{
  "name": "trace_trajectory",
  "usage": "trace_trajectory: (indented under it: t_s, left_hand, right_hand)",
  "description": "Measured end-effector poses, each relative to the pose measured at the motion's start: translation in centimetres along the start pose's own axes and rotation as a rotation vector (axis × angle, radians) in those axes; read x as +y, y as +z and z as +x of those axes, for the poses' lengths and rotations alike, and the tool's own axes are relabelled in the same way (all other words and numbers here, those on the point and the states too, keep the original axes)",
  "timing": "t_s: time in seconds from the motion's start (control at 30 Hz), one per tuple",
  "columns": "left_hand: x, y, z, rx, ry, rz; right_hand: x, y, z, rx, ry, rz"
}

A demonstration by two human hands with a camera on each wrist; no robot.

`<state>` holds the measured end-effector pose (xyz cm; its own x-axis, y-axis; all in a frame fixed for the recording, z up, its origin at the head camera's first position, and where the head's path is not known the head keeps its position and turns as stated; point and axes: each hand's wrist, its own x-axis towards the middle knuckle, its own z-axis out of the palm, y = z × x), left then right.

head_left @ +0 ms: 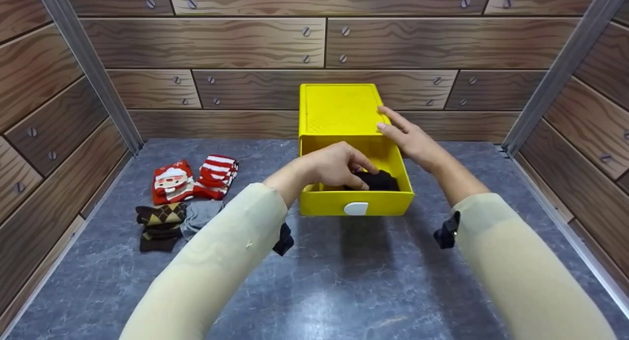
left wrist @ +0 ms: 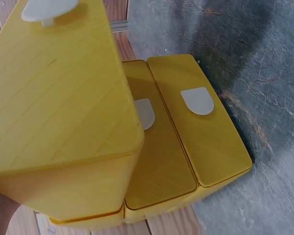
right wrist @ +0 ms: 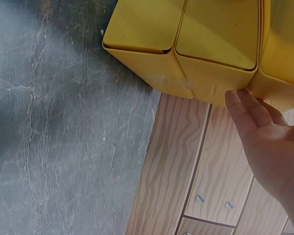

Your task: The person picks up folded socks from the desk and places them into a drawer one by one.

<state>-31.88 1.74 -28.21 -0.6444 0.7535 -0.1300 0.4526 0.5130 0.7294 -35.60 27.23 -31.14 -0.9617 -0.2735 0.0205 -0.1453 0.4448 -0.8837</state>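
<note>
Left hand in the yellow drawer, right hand against the cabinet

The person's left hand (head_left: 336, 165) dips into the top drawer (head_left: 314, 202), fingers bent, thumb and forefinger pinching a black bundle (head_left: 385, 182) that looks like folded cloth. The right hand (head_left: 413, 138) holds nothing; its fingers are spread and touch the right side of the yellow cabinet (head_left: 341, 106) with their tips.

Both arms come in from the near side. The left forearm slants rightward and away, its wrist bent over the drawer's left edge; the right one slants leftward, its hand higher and farther back. Pale sleeves (head_left: 221, 261) end short of each wrist.

The top drawer juts out toward the near side, a white handle (head_left: 356, 209) on its front, and the black bundle lies inside toward the near right. Below it, two lower drawers (left wrist: 206, 142) sit flush in the cabinet.

To the left on the grey table (head_left: 314, 286) lie a red Santa sock (head_left: 172, 183), a red-and-white striped one (head_left: 216, 175) just beside it, and nearer, folded brown socks (head_left: 162, 227) and a grey cloth (head_left: 199, 219) partly hidden by the left sleeve.
</note>
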Motion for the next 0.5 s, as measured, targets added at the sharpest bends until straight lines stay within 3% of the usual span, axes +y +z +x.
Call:
trace_trajectory:
  t_s: [0.2,0.4,0.5]
  left_hand:
    - [0.1,-0.2,-0.2,0.016,0.001,0.001]
    - [0.5,-1.1,-1.0,0.089,0.0,-0.001]
    - [0.9,-1.8,-1.8,0.124,0.034,-0.032]
  right_hand:
    - [0.1,0.0,0.1,-0.005,-0.003,0.019]
    - [0.1,0.0,0.1,-0.011,0.001,0.025]
    - [0.2,0.0,0.1,-0.012,-0.002,0.024]
